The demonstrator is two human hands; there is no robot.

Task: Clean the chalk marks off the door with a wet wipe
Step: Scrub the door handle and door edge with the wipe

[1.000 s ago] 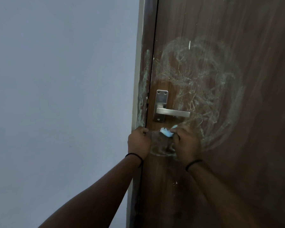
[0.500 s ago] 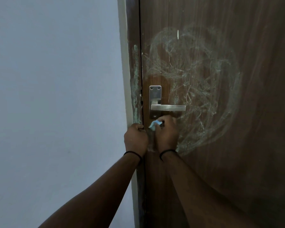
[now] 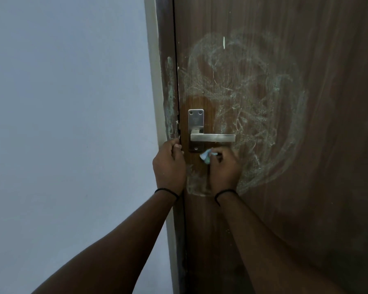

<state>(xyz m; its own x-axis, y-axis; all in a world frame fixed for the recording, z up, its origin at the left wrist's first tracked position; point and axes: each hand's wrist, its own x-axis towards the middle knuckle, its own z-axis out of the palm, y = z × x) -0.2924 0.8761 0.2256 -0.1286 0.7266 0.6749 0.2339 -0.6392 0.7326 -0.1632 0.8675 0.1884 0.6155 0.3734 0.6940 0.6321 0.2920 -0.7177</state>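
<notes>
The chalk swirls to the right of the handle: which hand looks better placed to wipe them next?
The right hand: it grips the wet wipe beside the chalk marks. The left hand holds the door's edge.

The scene is dim and evenly lit, with a cool bluish cast on the wall (image 3: 62, 102). The door (image 3: 327, 187) darkens toward the right and lower edges. The metal handle (image 3: 212, 137) catches a soft sheen. Straight frame lines bow slightly from wide-angle distortion. Detail is soft, slightly noisy.
</notes>
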